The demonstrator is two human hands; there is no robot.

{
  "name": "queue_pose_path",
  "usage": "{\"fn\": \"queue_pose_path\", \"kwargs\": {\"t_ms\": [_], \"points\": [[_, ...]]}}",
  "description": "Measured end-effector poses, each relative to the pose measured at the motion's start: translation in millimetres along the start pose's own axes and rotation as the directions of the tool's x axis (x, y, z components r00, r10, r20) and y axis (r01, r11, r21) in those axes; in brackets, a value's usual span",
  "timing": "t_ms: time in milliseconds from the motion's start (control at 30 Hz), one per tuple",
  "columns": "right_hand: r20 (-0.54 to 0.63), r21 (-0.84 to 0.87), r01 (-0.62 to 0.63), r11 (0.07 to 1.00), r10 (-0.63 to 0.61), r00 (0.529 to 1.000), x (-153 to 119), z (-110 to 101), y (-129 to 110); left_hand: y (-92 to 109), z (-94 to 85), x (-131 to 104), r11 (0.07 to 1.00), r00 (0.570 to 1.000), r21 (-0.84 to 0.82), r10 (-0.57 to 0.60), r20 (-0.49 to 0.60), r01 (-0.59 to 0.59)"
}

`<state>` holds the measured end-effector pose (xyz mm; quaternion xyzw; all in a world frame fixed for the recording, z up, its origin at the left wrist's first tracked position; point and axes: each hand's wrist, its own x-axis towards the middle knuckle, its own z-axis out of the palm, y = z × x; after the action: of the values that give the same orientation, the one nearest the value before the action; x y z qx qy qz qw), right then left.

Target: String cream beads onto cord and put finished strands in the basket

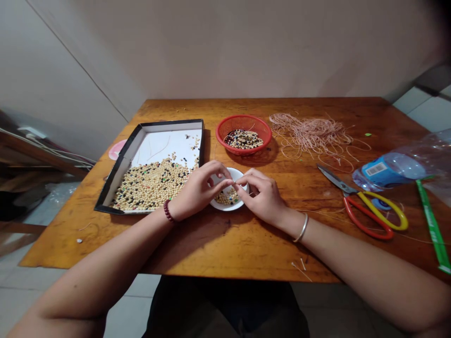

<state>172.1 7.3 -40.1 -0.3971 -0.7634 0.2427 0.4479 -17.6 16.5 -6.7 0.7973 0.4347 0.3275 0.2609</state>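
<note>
In the head view, the left hand and right hand are held fingertip to fingertip above the bowl (whether closed on anything cannot be told). Beads are contained in it, near the tray.

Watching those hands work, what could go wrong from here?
The left hand and right hand are right over the small white bowl, so a bump might spill its beads. The loosely heaped thread could tangle. The left arm, close beside the black-edged tray, might jog it.
</note>
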Motion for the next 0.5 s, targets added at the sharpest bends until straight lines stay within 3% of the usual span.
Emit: {"fn": "queue_pose_path", "kwargs": {"t_ms": [100,233,500], "points": [[-0.106,-0.028,-0.032,0.999,0.029,0.994,0.4,0.2,0.4,0.0,1.3,-2.1,0.985,1.0,0.172,-0.012,-0.024,0.016],[-0.243,0.011,-0.101,0.995,0.1,0.965,0.8,1.7,3.1,0.7,2.2,-5.8,0.906,0.985,0.408,0.048,0.167,-0.113],[-0.203,0.01,-0.034,0.999,0.035,0.978,-1.5,1.5,-3.9,1.0,3.6,-7.7,0.854,0.976,0.505,0.017,0.216,-0.127]]}}
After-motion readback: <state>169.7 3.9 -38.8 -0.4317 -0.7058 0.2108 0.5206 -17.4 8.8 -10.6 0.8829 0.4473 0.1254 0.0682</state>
